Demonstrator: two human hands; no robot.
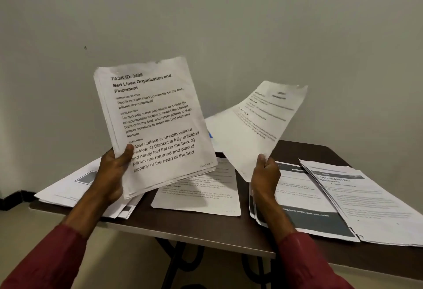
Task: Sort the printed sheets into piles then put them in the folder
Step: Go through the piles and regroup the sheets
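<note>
My left hand (113, 175) grips a thick stack of printed sheets (153, 124) by its lower left corner and holds it upright above the table; the top page is headed "TASK ID: 3409". My right hand (265, 173) pinches the lower edge of a single printed sheet (256, 126), raised and tilted to the right of the stack. On the dark brown table (217, 227) lie several piles: one at the left (68, 188), one in the middle (201, 197), one with dark banners (306, 208) and one at the far right (370, 201). A blue edge (210, 135) peeks out behind the held sheets; I cannot tell if it is the folder.
The table stands against a plain pale wall (229, 25). Its right-hand piles overhang the front edge. Black metal table legs (183, 259) show underneath, above a light floor (20, 227).
</note>
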